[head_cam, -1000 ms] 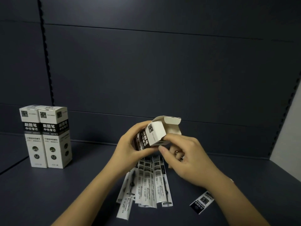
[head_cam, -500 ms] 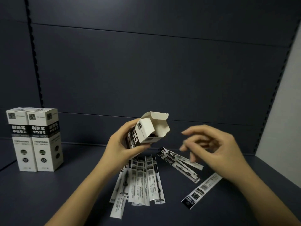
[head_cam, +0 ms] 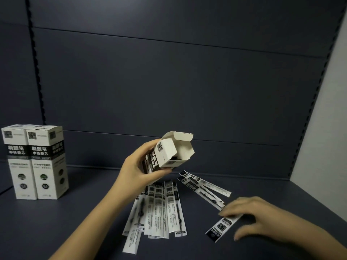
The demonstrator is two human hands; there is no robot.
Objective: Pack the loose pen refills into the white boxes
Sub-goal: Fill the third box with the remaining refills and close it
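A person's left hand [head_cam: 137, 172] grips an open white box [head_cam: 169, 153] tilted with its flap up and mouth toward the right hand [head_cam: 257, 217], apparently ready for filling. The right hand, fingers spread and holding nothing yet, touches a single refill packet [head_cam: 222, 227] on the dark shelf [head_cam: 56, 222]. More loose refills [head_cam: 159, 207] fan out below the left hand; two closed boxes [head_cam: 35, 162] stand well left of it.

Bare dark shelf [head_cam: 75, 222] between the two upright boxes [head_cam: 35, 162] and the refill heap [head_cam: 159, 209].
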